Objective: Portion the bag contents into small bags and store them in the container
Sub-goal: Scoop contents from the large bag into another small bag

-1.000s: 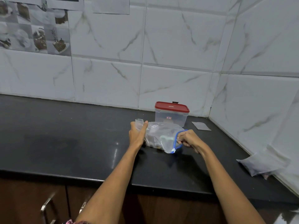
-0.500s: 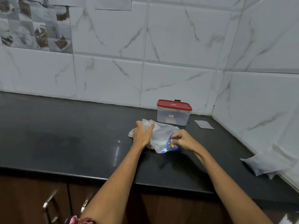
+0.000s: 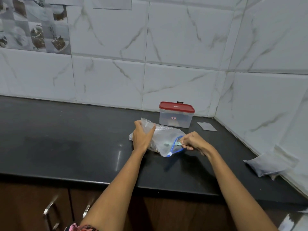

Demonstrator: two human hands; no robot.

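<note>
Left hand (image 3: pixel 143 137) grips zip bag (image 3: pixel 166 139) on black counter (image 3: pixel 66 147), just before red-lid container (image 3: pixel 176 116); right hand (image 3: pixel 194 142) pinches its slider (blue zip edge). Marble-look wall tiles (image 3: pixel 183 39) behind container; small bag (image 3: pixel 265 165) far right of it.

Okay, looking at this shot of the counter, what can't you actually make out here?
Head view only:
- Contents of the zip bag: dark bits blurred through crinkled plastic, partly behind the left hand.
- Right hand fingers curl over the slider, hiding whether the zip is open.
- Container: cloudy walls, label print too small.
- Flat pouches by the right wall: blurred; contents unclear.
- Wall papers: cut off by the top edge.
</note>
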